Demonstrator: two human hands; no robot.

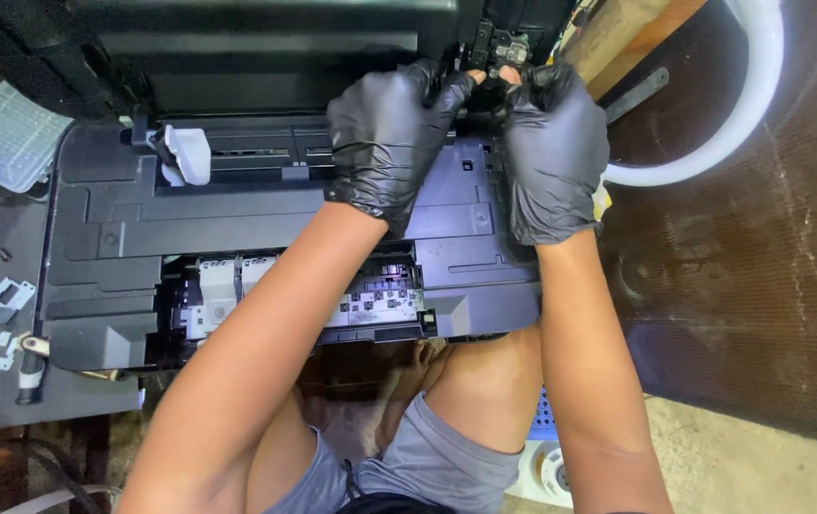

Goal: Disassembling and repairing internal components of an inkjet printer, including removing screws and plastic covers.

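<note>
Head view: both black-gloved hands meet at the far right corner of an opened black printer (266, 214). Left hand (391, 133) and right hand (553, 143) each pinch a small black part (496, 52) there, fingertips closed on it. White brackets (4, 300) lie near the tabletop's left edge.

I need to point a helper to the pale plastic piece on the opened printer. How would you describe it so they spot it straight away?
Start at the big black printer with its cover off, which fills the middle of the view. Go to its upper left part, well left of the left hand in a black glove. There a small white plastic tab stands up, the only pale part on that dark top panel.
</note>
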